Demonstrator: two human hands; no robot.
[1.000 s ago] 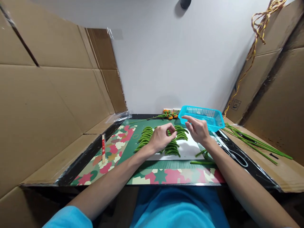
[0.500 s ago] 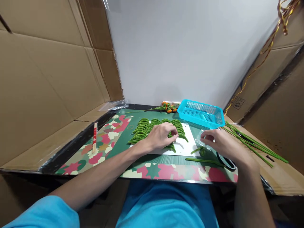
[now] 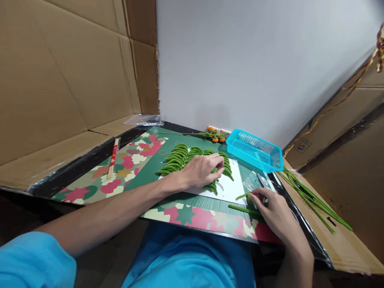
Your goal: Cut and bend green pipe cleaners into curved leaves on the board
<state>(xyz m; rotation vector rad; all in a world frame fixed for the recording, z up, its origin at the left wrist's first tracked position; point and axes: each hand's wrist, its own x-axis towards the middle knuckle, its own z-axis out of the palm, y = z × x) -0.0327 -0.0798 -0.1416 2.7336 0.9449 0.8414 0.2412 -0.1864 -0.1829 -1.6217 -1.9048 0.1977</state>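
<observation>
Rows of curved green pipe-cleaner leaves (image 3: 175,160) lie on a white sheet (image 3: 237,186). My left hand (image 3: 204,170) rests over the right-hand rows, its fingers curled inward; whatever may be between the fingertips is hidden. At the sheet's lower right corner, my right hand (image 3: 268,204) has thumb and forefinger pinched on a short green pipe-cleaner piece (image 3: 242,196). A longer green pipe cleaner (image 3: 241,208) lies just below and runs under the right hand.
A blue plastic basket (image 3: 255,150) stands at the back right, beside orange pipe-cleaner flowers (image 3: 214,135). Long green stems (image 3: 315,200) lie on cardboard at the right. Wrapped chopsticks (image 3: 113,158) lie at the left. A clear plastic bag (image 3: 252,182) is near my right hand.
My right hand has come down from beside the plastic bag to the short green piece and closed on it. My left hand stays over the leaves. The view has tilted.
</observation>
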